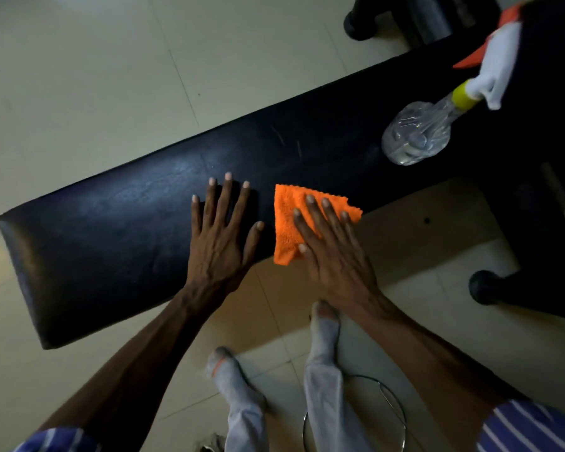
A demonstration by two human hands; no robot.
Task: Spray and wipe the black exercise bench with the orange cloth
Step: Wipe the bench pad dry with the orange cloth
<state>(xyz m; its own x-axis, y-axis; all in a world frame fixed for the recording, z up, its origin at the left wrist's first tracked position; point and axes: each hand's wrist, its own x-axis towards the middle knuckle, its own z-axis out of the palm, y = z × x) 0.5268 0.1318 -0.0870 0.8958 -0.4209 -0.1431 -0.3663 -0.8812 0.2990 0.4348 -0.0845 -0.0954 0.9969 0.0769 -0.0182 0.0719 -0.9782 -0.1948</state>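
The black exercise bench (118, 230) runs diagonally from lower left to upper right. My left hand (221, 233) lies flat on its pad, fingers spread, holding nothing. Just to its right, my right hand (330, 249) presses flat on the folded orange cloth (287, 223), which sits at the bench's near edge. A clear spray bottle (415, 135) with a yellow collar and white and orange trigger head lies on the bench farther right, apart from both hands.
Pale floor tiles (95, 76) surround the bench. Black frame parts and a rubber-capped foot (485, 287) stand at the right. My socked feet (229, 373) and a thin metal ring (388, 406) are below the bench edge.
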